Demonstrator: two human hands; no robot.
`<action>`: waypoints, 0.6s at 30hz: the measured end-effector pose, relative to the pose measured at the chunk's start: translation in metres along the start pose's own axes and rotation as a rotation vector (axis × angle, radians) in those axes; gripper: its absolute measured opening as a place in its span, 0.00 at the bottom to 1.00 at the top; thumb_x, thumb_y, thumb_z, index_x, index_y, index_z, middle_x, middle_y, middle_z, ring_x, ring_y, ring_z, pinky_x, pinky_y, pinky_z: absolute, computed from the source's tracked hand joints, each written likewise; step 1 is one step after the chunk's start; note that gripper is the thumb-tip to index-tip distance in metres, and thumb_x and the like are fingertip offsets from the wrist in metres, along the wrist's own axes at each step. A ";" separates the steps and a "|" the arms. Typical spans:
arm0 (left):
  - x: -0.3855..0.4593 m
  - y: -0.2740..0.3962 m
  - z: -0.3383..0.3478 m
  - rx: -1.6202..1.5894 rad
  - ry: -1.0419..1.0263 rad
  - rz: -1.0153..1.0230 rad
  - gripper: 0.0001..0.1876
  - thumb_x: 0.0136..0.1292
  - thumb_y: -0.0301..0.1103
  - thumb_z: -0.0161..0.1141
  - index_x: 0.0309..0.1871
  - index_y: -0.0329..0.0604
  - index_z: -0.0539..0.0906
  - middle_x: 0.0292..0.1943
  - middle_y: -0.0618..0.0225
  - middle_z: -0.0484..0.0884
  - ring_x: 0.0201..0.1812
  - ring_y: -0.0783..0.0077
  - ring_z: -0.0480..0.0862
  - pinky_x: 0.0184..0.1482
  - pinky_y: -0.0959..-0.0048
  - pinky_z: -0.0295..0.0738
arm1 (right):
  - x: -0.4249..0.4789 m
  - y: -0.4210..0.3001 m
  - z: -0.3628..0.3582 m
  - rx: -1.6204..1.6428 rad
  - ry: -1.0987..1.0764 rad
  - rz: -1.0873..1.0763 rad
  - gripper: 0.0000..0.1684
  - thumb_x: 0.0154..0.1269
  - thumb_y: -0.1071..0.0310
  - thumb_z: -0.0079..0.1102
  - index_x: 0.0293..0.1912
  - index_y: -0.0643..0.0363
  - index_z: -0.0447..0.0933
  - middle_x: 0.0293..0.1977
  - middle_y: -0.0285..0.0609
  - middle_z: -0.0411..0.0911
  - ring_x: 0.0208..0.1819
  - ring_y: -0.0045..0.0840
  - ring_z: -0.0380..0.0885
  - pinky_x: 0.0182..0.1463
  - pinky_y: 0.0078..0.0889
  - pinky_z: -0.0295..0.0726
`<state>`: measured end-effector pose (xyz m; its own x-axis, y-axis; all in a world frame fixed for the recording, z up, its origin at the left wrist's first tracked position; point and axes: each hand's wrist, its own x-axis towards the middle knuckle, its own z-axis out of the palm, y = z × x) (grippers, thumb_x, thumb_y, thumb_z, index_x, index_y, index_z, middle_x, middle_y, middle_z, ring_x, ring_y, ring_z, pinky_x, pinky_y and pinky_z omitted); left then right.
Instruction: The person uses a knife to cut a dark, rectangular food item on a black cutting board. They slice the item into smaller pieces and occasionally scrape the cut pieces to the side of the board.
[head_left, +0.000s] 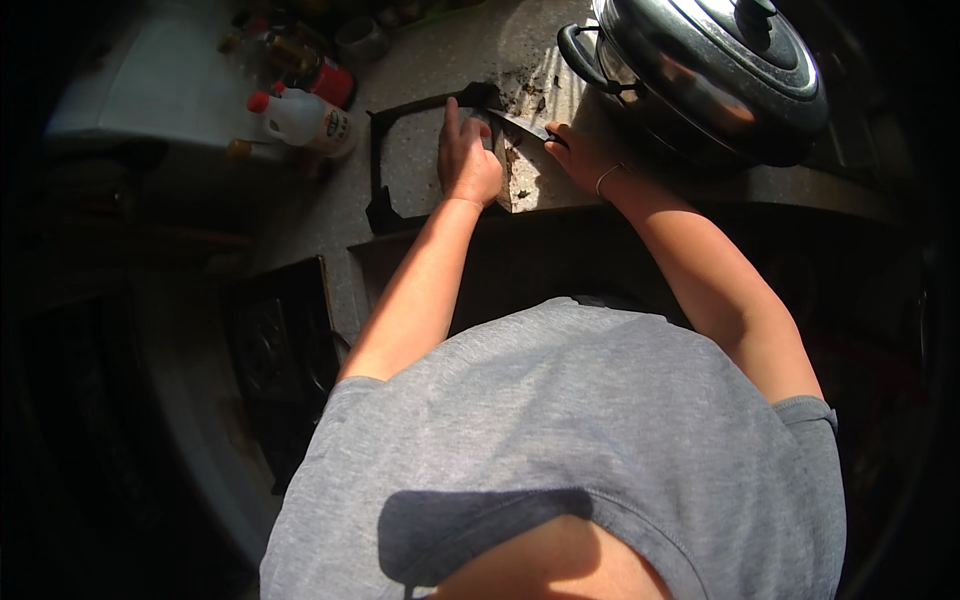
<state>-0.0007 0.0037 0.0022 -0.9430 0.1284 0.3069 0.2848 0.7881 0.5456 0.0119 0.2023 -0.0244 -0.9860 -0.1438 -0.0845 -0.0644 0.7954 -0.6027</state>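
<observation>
My right hand holds a knife by its dark handle. The knife's blade points left, and its tip reaches the far right corner of a black square frame lying on the speckled countertop. My left hand is on the right side of this frame, with one finger stretched forward and the others curled at the bar. The hand hides part of that bar. Dark crumbs and flakes lie scattered around the frame's right side and beyond the blade.
A large lidded steel pot with black handles stands to the right, close to my right forearm. At the left are a white jug with a red cap and several bottles. A dark gas hob sits lower left. The counter's front edge runs before me.
</observation>
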 end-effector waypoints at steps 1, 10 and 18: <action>0.000 0.000 0.000 -0.004 0.000 0.000 0.12 0.51 0.16 0.51 0.37 0.42 0.75 0.73 0.45 0.59 0.69 0.41 0.65 0.66 0.56 0.66 | 0.002 0.002 0.004 -0.009 0.026 -0.010 0.25 0.72 0.48 0.48 0.61 0.49 0.72 0.43 0.54 0.82 0.47 0.49 0.80 0.54 0.46 0.75; 0.004 0.003 -0.001 0.012 -0.011 -0.034 0.12 0.52 0.16 0.50 0.38 0.41 0.74 0.73 0.46 0.58 0.70 0.42 0.63 0.67 0.56 0.66 | -0.001 -0.013 -0.003 -0.186 -0.052 0.091 0.27 0.71 0.47 0.48 0.64 0.47 0.69 0.44 0.54 0.82 0.47 0.49 0.80 0.55 0.47 0.75; 0.001 0.001 -0.001 0.008 -0.018 -0.038 0.12 0.52 0.16 0.50 0.38 0.42 0.74 0.74 0.46 0.57 0.70 0.43 0.64 0.68 0.55 0.65 | -0.002 -0.009 -0.006 -0.086 -0.012 0.065 0.26 0.72 0.48 0.47 0.62 0.50 0.70 0.47 0.55 0.81 0.50 0.48 0.79 0.55 0.48 0.74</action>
<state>-0.0005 0.0040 0.0041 -0.9562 0.1087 0.2719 0.2471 0.7976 0.5502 0.0141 0.1988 -0.0142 -0.9866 -0.0969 -0.1314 -0.0136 0.8506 -0.5256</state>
